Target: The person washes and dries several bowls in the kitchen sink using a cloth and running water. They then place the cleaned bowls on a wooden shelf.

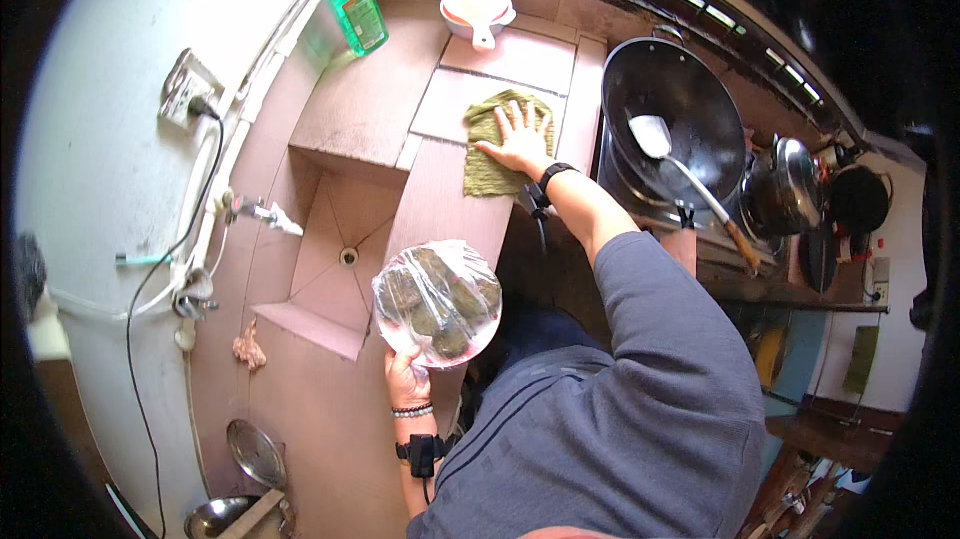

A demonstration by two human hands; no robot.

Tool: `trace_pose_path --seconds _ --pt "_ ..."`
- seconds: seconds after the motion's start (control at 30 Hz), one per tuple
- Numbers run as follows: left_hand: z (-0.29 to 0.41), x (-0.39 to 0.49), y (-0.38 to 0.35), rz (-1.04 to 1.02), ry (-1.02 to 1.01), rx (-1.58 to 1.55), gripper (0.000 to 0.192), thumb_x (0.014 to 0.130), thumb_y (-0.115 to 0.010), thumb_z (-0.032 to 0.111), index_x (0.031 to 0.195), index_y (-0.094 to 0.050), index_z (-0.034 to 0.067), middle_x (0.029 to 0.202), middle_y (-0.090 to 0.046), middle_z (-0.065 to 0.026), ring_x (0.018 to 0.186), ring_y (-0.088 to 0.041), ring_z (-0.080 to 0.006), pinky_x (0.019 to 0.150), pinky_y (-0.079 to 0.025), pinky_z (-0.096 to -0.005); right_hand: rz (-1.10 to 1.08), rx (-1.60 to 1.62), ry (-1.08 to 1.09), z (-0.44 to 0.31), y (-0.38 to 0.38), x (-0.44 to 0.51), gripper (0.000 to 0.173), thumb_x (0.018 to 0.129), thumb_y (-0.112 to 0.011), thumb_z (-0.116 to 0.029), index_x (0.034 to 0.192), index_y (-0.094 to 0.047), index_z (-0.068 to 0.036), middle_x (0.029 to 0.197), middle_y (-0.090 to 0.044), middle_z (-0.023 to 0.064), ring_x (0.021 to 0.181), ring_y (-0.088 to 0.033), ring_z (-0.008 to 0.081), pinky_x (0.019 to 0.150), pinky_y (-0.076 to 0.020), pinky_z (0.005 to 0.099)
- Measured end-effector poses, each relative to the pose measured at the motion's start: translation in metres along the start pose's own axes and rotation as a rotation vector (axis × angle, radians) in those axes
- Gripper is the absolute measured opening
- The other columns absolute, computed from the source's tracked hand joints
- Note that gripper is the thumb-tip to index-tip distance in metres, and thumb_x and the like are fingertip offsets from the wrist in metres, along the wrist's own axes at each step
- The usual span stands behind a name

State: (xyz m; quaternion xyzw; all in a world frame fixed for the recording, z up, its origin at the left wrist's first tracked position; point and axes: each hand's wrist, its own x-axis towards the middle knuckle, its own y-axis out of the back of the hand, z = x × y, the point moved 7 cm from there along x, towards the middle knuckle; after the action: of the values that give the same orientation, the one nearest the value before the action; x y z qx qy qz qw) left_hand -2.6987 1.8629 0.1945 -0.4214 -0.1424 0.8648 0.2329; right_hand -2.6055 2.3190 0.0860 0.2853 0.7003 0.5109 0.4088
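With my left hand (407, 377) I grip the near rim of a plate (480, 347) that is wrapped in clear plastic film. Dark green lumps of food (439, 299) show through the film. The plate is held above the counter, at the right side of the tiled sink (330, 239). My right hand (519, 137) lies flat, fingers spread, on a green cloth (491, 175) on the tiled counter. Part of the cloth is hidden under that palm.
A wok (667, 88) with a spatula (651, 136) in it sits on the stove at right, beside a lidded pot (784, 186). Green soap bottle (360, 17) and a white bowl (469, 25) stand at the back. A tap (262, 214) juts over the sink.
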Motion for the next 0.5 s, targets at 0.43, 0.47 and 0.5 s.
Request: trace_pose_path --seconds 0.43,0.47,0.5 --pt "-0.002 0.157 -0.108 0.009 0.094 0.012 0.059 0.073 -0.05 -0.009 0.132 -0.048 0.0 0.123 -0.058 -0.011 0.111 -0.057 -0.0272 0.098 -0.047 -0.0382 -0.024 0.006 0.485 -0.081 -0.001 0.103 0.078 0.089 -0.039 -0.066 0.151 -0.027 -0.02 0.159 -0.018 0.0114 0.147 -0.008 0.0355 0.114 0.0008 0.0621" --pt "-0.005 0.161 -0.112 0.008 0.098 -0.002 0.059 0.073 -0.05 -0.009 0.132 -0.048 0.0 0.123 -0.057 -0.011 0.11 -0.057 -0.0274 0.098 -0.047 -0.0384 0.009 -0.017 0.405 -0.053 0.003 0.114 0.08 0.089 -0.04 -0.065 0.152 -0.025 -0.017 0.159 -0.018 0.0118 0.147 -0.009 0.0343 0.115 0.0004 0.0602" --pt "-0.003 0.168 -0.119 -0.023 0.089 -0.011 0.06 0.073 -0.05 -0.009 0.132 -0.048 0.001 0.123 -0.057 -0.011 0.11 -0.057 -0.0276 0.097 -0.047 -0.0385 0.008 -0.001 0.311 -0.024 0.008 0.13 0.082 0.089 -0.04 -0.066 0.152 -0.024 -0.017 0.159 -0.015 0.0125 0.147 -0.007 0.0346 0.115 0.0017 0.0599"
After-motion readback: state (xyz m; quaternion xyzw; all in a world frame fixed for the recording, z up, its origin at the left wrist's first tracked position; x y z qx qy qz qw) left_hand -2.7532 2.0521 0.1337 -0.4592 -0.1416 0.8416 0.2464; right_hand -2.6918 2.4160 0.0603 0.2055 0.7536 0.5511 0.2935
